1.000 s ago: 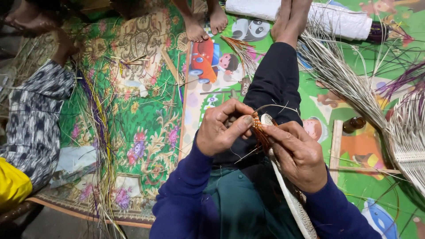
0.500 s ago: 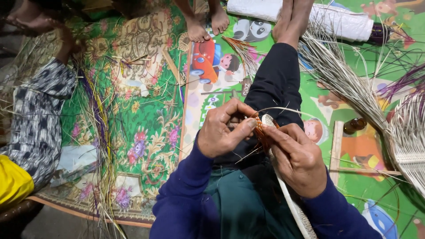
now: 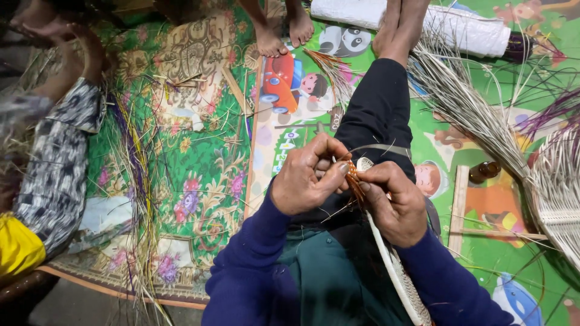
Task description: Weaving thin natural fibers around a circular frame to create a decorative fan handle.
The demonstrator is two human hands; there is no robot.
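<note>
My left hand and my right hand meet above my outstretched leg in black trousers. Between their fingertips is the orange-brown woven end of a long pale plaited strip that runs back under my right forearm. My left thumb and fingers pinch the orange weave from the left. My right hand grips the strip's end from the right. Thin loose fibres stick out around the fingers.
A bundle of pale straw fans out on the right, next to a woven straw piece. A white roll lies at the top. Another person's feet stand on the colourful mats. A seated person's patterned sleeve is at the left.
My hands stay together on the weave; the fingers shift slightly around the orange end. The person at the left has moved their arm a little.
</note>
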